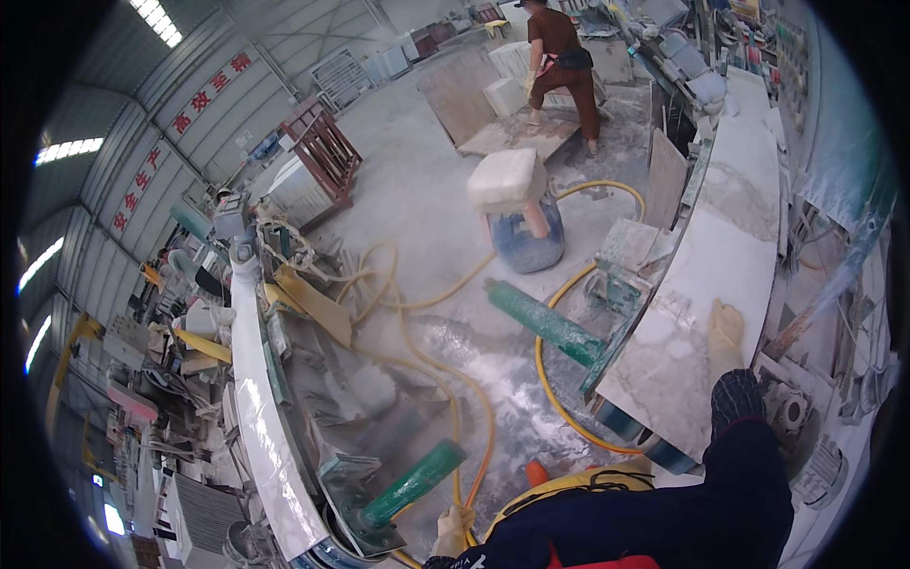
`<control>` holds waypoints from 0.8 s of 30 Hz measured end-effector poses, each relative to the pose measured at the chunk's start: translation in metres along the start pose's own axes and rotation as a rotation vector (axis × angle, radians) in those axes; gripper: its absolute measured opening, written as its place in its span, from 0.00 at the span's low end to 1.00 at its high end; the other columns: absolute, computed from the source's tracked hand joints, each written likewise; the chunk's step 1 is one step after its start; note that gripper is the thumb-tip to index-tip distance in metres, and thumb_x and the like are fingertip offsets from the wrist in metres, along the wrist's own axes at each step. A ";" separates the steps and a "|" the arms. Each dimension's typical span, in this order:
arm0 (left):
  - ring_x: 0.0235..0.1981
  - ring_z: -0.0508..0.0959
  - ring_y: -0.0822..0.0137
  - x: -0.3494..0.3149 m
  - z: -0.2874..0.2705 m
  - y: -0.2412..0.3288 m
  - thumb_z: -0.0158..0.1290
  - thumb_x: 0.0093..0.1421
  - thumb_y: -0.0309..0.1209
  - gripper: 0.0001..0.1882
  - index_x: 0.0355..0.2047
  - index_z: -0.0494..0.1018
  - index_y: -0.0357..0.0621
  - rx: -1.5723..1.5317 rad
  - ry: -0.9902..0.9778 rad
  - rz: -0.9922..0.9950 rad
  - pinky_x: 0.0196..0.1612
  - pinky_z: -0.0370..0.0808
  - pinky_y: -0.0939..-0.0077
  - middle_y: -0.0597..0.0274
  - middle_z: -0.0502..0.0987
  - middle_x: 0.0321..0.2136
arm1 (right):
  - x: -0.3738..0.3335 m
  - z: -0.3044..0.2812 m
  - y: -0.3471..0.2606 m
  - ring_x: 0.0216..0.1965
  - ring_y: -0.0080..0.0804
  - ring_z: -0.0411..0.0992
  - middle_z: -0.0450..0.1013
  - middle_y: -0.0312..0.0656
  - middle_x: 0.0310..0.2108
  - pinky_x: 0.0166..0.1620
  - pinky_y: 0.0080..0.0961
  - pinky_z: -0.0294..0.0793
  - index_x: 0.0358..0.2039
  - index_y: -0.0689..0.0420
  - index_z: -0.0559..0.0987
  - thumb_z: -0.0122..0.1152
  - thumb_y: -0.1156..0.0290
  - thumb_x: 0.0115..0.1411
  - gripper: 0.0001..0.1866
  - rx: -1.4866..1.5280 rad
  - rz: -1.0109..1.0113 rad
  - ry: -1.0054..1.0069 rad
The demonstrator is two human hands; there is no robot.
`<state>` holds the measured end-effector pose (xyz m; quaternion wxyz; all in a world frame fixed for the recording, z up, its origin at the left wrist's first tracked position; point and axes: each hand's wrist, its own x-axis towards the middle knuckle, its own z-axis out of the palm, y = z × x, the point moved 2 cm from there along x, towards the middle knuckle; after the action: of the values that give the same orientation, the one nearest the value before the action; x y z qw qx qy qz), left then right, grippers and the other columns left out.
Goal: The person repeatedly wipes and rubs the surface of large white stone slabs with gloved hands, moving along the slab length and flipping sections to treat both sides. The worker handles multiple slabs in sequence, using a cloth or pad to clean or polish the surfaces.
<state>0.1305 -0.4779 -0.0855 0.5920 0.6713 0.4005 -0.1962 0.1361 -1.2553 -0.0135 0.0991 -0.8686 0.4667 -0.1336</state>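
Observation:
My right hand [726, 327], in a cream work glove, lies flat on a pale, marble-patterned slab [678, 294] at the right. It holds nothing and its fingers point away from me. At the lower edge, my left hand [453, 526], also gloved, is curled against the yellow hose [489, 431], which passes through or right beside its fingers; part of the grip is small and hidden. Just above that hand a green roller [414, 484] sticks out from the left-hand bench. Across my waist is a yellow apron [569, 488].
A long white slab [275, 455] curves along the left. Another green roller [545, 322] juts from the right bench. A wrapped-top stool [512, 180] stands on a blue drum [526, 242]. Hose loops cross the wet floor. Farther off, a person [561, 66] stands by stone panels. A red-brown rack [322, 152] holds slabs.

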 end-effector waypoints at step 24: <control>0.15 0.73 0.60 -0.038 -0.085 -0.136 0.53 0.64 0.35 0.07 0.36 0.73 0.47 -0.463 0.291 0.050 0.17 0.69 0.71 0.54 0.76 0.21 | -0.098 -0.028 -0.042 0.71 0.53 0.52 0.59 0.56 0.69 0.74 0.46 0.45 0.67 0.58 0.67 0.50 0.58 0.65 0.31 0.028 -0.354 -0.002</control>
<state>-0.0153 -0.4118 -0.1257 0.6706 0.5489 0.4988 0.0139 0.1075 -1.1516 0.0118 0.0863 -0.9358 0.3047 -0.1545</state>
